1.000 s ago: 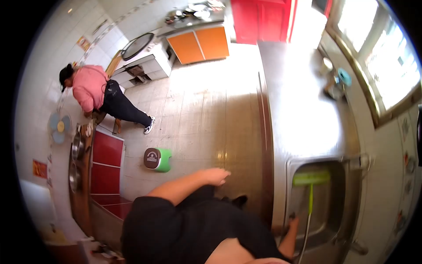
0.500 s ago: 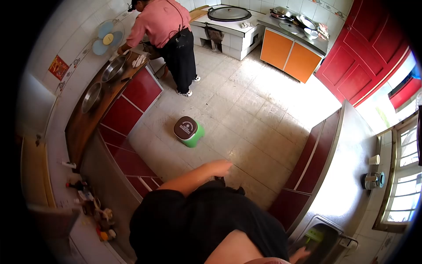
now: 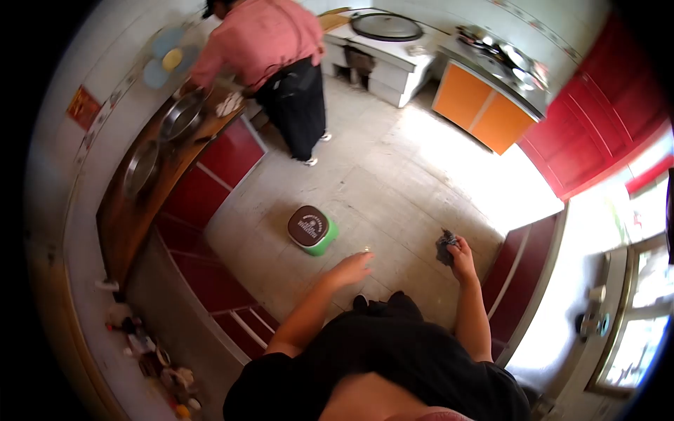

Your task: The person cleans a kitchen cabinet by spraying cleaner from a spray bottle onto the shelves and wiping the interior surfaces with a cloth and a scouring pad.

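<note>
My right hand [image 3: 461, 258] is closed on a crumpled dark grey cloth [image 3: 446, 249], held out over the floor. The fabric bunches beyond my fingertips. My left hand [image 3: 353, 267] is in front of my body, a little blurred, with its fingers stretched out and nothing visible in them. Closest to it is a green stool [image 3: 322, 242] with a dark brown printed top, standing on the tiled floor. My left hand does not touch the stool.
A person in a pink top [image 3: 267, 38] bends over the wooden counter [image 3: 170, 170] at left, by two metal basins. Red cabinets [image 3: 203, 186] line the left; a steel counter [image 3: 562, 295] runs along the right. A stove [image 3: 390, 59] and orange cabinet [image 3: 484, 105] stand behind.
My right hand has come up from the sink at lower right, now with the grey cloth in it. My left hand stays in front of my body. The view has shifted.
</note>
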Demonstrator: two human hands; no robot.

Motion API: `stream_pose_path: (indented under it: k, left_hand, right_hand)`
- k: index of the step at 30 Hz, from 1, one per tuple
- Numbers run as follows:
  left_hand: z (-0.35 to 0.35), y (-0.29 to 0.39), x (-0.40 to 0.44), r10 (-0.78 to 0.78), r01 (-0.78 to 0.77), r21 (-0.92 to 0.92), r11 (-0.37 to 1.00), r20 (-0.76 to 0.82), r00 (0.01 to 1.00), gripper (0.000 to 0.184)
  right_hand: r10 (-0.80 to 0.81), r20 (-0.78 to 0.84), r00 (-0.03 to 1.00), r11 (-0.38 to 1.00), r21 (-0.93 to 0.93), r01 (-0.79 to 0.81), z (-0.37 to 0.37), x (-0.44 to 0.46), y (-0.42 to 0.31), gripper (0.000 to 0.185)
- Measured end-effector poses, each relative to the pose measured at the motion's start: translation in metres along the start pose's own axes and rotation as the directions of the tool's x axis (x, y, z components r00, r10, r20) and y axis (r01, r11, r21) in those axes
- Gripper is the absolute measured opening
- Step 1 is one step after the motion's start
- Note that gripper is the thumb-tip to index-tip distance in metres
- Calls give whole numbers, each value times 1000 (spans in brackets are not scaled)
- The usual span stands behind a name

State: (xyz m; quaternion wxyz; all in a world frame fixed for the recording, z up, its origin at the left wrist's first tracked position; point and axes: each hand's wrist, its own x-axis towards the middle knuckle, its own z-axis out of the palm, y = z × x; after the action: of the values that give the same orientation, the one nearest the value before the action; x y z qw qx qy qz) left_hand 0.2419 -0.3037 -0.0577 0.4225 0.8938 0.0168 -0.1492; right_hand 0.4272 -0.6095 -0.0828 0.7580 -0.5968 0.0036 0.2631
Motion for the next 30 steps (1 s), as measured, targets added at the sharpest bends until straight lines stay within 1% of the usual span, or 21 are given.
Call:
stream_pose_path:
  k: [2,3,4,7,9,10,12,14,15,16,18,20,21,22,23,24,25,27,28,30]
  left_hand:
    - [-9,-3,11,-37,34,-110,993,-22,999,52]
    - [-18,-8,18,-51,44,-166,985,-37,998,51]
    - [-25,-15,25,-77,72,-148,986,-31,997,51]
    - [-54,-30,67,-116,117,-65,991,20,993,52]
    - [-75,-40,111,-121,121,-76,990,2,993,51]
    - [-87,-42,141,-108,108,-69,992,6,994,51]
    - [-107,-54,210,-96,97,-77,992,15,995,51]
    - [-121,-61,282,-84,87,-61,994,45,995,51]
    - [-135,-66,325,-79,81,-31,996,48,996,52]
    - [-141,-69,343,-110,111,-21,994,49,993,52]
    - [-162,-82,409,-144,140,42,989,110,983,53]
    - [-191,-87,474,-171,157,90,983,170,971,53]
    - [-214,-88,519,-177,161,105,981,157,972,55]
    - [-231,-84,548,-177,159,136,978,137,975,58]
    - [-249,-82,580,-177,156,166,974,118,977,61]
    - [-270,-79,617,-215,200,148,969,94,972,66]
    - [-293,-78,656,-253,243,131,961,66,965,71]
    - [-331,-91,747,-266,266,124,956,-18,964,81]
    - [-353,-98,799,-259,267,134,954,-71,963,87]
    - [-403,-99,900,-274,299,158,941,-164,948,89]
  right_hand:
    - [53,53,997,999,-1,-53,26,42,-17,30]
    - [49,36,998,999,20,-50,40,57,-31,26]
    - [78,53,996,997,-2,-78,40,75,-38,22]
    - [119,-31,992,993,32,-118,21,131,-59,16]
    - [117,-103,988,992,50,-113,-5,174,-70,17]
    - [102,-124,987,994,54,-95,-21,197,-74,19]
    - [117,-188,975,992,-21,-123,-54,247,-86,23]
    - [127,-211,969,971,-172,-165,-81,298,-96,29]
    - [189,-341,921,939,-213,-271,-82,324,-103,33]
    - [182,-310,933,947,-200,-251,-83,342,-118,37]
    - [247,-221,944,894,-323,-310,-99,388,-121,37]
    - [240,-322,916,816,-443,-370,-98,427,-129,36]
    - [238,-374,896,759,-505,-412,-96,456,-137,36]
    - [183,-353,918,790,-503,-351,-117,476,-119,36]
    - [172,-316,933,755,-567,-331,-122,488,-122,36]
    - [164,-276,947,717,-626,-306,-125,507,-126,35]
    - [177,-259,950,687,-659,-307,-130,525,-133,34]
    - [203,-223,953,623,-722,-301,-142,555,-137,32]
    - [212,-246,946,649,-688,-324,-149,573,-139,31]
    - [235,-297,925,694,-616,-374,-162,596,-137,29]
